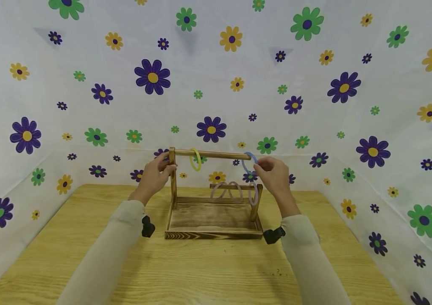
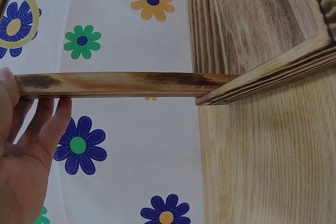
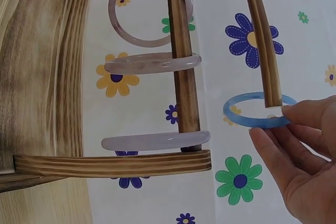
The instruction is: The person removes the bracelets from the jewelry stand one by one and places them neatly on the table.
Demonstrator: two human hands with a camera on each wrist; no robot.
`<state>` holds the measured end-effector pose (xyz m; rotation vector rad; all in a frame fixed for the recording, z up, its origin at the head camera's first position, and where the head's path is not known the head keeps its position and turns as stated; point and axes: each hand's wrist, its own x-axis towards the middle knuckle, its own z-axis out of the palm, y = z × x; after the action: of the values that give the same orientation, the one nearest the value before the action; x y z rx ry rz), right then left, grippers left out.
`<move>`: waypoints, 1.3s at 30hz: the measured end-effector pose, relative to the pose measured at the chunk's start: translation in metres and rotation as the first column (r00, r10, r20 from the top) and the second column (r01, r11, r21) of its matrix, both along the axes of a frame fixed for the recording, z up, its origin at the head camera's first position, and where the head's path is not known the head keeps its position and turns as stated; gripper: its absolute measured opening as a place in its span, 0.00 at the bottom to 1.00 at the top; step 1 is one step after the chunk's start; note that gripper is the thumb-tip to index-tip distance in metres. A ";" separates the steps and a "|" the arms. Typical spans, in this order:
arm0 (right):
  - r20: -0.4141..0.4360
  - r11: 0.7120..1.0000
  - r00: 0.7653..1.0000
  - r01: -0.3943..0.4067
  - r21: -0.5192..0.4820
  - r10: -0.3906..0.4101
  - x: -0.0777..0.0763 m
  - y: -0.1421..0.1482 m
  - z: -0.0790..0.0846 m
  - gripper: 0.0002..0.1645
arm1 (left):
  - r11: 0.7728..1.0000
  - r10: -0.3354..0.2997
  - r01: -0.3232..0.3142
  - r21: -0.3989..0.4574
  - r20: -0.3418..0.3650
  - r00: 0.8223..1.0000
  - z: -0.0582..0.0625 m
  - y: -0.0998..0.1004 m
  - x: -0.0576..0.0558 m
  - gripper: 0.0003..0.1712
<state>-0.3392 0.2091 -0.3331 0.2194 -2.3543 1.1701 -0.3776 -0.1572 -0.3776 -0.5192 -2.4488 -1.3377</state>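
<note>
My right hand (image 1: 274,173) pinches a blue bangle (image 3: 247,121) between thumb and fingers, and the bangle encircles the free right end of the upper bar (image 1: 216,155). With my left hand (image 1: 154,176) I grip the tall left post (image 2: 121,84) of the wooden stand near its top, thumb on one side and fingers on the other. A yellow bangle (image 1: 196,159) hangs on the upper bar, left of its middle. From the shorter lower bar (image 3: 185,77) hang three pale mauve bangles (image 3: 152,64), one close to the right post (image 3: 121,164).
The stand's tray base (image 1: 212,234) rests on a light wood table (image 1: 200,271). A white cloth (image 1: 216,106) printed with flowers surrounds the table at the back and sides. Dark wrist cameras (image 1: 274,235) sit at both cuffs.
</note>
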 end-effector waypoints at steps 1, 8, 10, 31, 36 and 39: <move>-0.001 1.000 1.000 0.000 -0.004 0.000 0.000 0.001 0.000 0.11 | 1.000 -0.002 0.002 0.002 -0.001 1.000 0.000 0.000 0.000 0.34; 0.001 1.000 1.000 0.000 -0.016 0.000 0.002 0.008 -0.001 0.13 | 1.000 0.007 -0.007 0.000 -0.006 1.000 0.000 0.001 -0.001 0.34; -0.005 1.000 1.000 0.006 -0.016 -0.006 0.002 0.011 -0.001 0.13 | 1.000 0.009 -0.009 -0.001 -0.013 1.000 0.000 0.001 -0.002 0.34; 0.039 0.995 0.998 0.060 -0.078 -0.057 0.014 0.036 -0.006 0.15 | 1.000 0.002 -0.002 0.002 -0.002 1.000 -0.004 0.001 -0.001 0.34; 0.051 0.994 0.996 0.084 -0.074 -0.080 0.015 0.038 -0.010 0.15 | 1.000 0.010 -0.010 -0.003 -0.020 1.000 -0.001 -0.001 0.000 0.33; 0.057 0.992 0.995 0.092 -0.084 -0.088 0.016 0.041 -0.014 0.15 | 1.000 0.013 -0.013 0.002 -0.012 1.000 -0.001 0.001 0.000 0.33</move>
<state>-0.3229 0.2499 -0.3469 0.0526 -2.3274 1.2445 -0.3772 -0.1563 -0.3785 -0.5085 -2.4373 -1.3274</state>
